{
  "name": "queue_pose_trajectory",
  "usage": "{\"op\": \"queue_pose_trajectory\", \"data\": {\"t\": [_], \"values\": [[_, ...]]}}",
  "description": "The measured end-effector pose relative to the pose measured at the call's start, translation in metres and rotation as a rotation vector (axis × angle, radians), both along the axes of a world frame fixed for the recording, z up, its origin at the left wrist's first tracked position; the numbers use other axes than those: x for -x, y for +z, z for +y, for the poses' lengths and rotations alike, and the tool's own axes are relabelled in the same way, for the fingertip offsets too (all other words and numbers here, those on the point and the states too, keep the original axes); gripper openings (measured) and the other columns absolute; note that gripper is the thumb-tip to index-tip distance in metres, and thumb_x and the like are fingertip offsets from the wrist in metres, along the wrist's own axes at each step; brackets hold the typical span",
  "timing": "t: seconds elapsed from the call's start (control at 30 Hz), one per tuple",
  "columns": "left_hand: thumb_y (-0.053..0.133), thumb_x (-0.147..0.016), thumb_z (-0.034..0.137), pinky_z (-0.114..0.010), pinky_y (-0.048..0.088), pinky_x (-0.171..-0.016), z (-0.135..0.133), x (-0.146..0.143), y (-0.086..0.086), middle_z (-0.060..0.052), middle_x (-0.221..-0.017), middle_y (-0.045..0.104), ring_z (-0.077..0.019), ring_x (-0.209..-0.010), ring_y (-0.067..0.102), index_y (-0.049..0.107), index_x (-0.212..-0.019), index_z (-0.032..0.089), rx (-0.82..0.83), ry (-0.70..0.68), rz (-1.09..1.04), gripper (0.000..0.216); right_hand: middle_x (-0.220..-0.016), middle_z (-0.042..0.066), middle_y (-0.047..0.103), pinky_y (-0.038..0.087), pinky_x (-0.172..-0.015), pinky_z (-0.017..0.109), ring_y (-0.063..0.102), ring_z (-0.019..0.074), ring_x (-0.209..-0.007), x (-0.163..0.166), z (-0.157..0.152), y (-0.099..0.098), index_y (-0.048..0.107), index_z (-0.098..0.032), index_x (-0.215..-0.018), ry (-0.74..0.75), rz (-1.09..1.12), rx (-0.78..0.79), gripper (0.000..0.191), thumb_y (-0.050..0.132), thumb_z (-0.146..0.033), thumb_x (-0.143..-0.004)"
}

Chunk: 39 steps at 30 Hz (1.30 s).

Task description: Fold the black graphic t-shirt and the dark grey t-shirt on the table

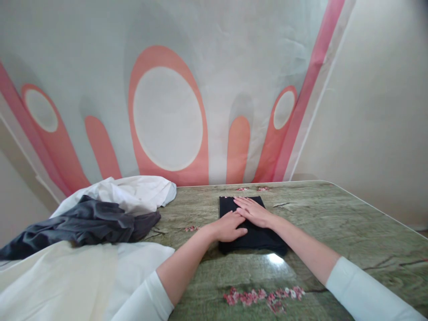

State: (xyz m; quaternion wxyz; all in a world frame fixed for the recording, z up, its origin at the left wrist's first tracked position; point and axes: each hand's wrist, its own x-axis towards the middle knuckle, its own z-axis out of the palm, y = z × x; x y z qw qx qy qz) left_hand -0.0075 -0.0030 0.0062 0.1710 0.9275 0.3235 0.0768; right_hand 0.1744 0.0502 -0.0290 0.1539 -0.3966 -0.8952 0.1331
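You have both hands laid flat on a folded black cloth (pixel 260 236) that lies on the table (pixel 337 214), slightly right of the middle of your view. Your left hand (pixel 230 226) is open, palm down, its fingers pointing toward the far right and its thumb apart, resting on the cloth's left part. Your right hand (pixel 252 212) is also open and palm down, its fingers extended toward the cloth's far edge; the fingertips of your left hand meet it near the middle of the cloth. Neither hand grips anything. To your left, well apart from the black cloth, a crumpled dark grey cloth (pixel 103 220) lies between a white cloth (pixel 133 191) on its far side and a cream-and-white cloth (pixel 83 278) nearer you. Pink printed flowers (pixel 247 296) mark the tabletop close to you.
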Motion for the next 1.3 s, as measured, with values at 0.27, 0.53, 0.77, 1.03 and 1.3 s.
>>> {"op": "queue_pose_trajectory", "data": {"t": [0.27, 0.53, 0.77, 1.03, 1.3], "values": [[0.022, -0.092, 0.029, -0.033, 0.024, -0.104, 0.039, 0.018, -0.016, -0.008, -0.135, 0.041, -0.0164, -0.125, 0.034, 0.039, -0.13, 0.013, -0.235, 0.416, -0.093, 0.045, -0.144, 0.006, 0.026, 0.015, -0.108, 0.04, 0.021, 0.021, -0.132, -0.001, -0.005, -0.001, 0.029, -0.02, -0.138, -0.016, -0.061, -0.068, 0.061, 0.027, -0.055, -0.088], [0.015, -0.091, 0.049, -0.041, 0.014, -0.106, 0.042, 0.023, -0.031, -0.009, -0.145, 0.019, -0.0201, -0.134, 0.015, 0.025, -0.138, 0.013, -0.235, 0.407, 0.173, 0.06, -0.144, 0.003, 0.025, 0.015, -0.108, 0.04, 0.02, 0.02, -0.132, -0.002, -0.008, 0.003, 0.027, -0.025, -0.138, 0.015, -0.041, -0.052, 0.058, 0.03, -0.054, -0.087], [0.016, -0.088, 0.057, -0.043, 0.015, -0.105, 0.038, 0.027, -0.029, -0.013, -0.145, 0.018, -0.024, -0.133, 0.016, 0.024, -0.138, 0.01, -0.209, 0.477, 0.183, 0.069, -0.145, 0.008, 0.021, 0.01, -0.108, 0.041, 0.017, 0.021, -0.133, -0.017, -0.001, -0.008, 0.024, -0.017, -0.139, -0.221, -0.082, -0.012, 0.068, 0.02, -0.06, -0.086], [0.032, -0.086, 0.052, -0.05, 0.015, -0.104, -0.004, 0.006, 0.003, -0.016, -0.145, 0.018, -0.0308, -0.133, 0.011, 0.033, -0.133, 0.012, -0.184, 0.463, 0.186, 0.062, -0.129, 0.011, 0.048, 0.023, -0.101, 0.043, 0.04, 0.0224, -0.12, -0.042, 0.019, -0.02, 0.045, -0.017, -0.126, -0.387, -0.002, -0.126, 0.051, 0.024, -0.047, -0.09], [0.058, -0.069, 0.039, -0.043, 0.024, -0.103, -0.06, -0.034, 0.027, -0.012, -0.144, 0.021, -0.028, -0.13, 0.023, 0.021, -0.137, 0.016, -0.105, -0.14, 0.178, 0.08, -0.114, 0.008, 0.058, 0.032, -0.089, 0.039, 0.047, 0.023, -0.109, -0.05, 0.02, -0.011, 0.056, -0.02, -0.111, -0.439, -0.009, -0.196, 0.031, 0.045, -0.029, -0.083]]}}
